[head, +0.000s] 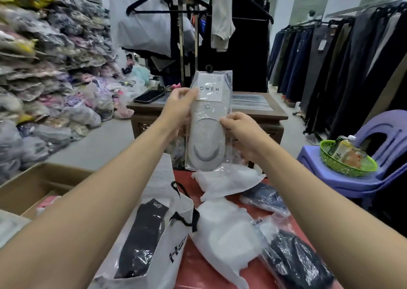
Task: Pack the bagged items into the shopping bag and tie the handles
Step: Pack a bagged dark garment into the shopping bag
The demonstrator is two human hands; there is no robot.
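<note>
Nearest, white shopping bag [174, 251] at 7 o'clock lies on the red tabletop [198, 273], black pack [143, 238] inside; white bagged items [220, 229] at 5 o'clock. Centre: left hand [176, 110] pinches the grey sock pack [209, 121] by its left edge, right hand [240, 132] pinches its right edge, pack upright. Phone [149, 96] on wooden table [259, 112] beyond.

Sock pack [208, 121] up at 12, between my hands: left hand [176, 110] on its left edge, right hand [239, 132] lower on its right edge. Bag [176, 251] at 7 on the table [198, 273], second pack [143, 238] in it. Pouches [222, 238] at 6. Box [33, 185] at 9. Chair [385, 134] at 3, basket [352, 169] on it. Desk [259, 112] behind, phone [149, 96] on it at 11.
</note>
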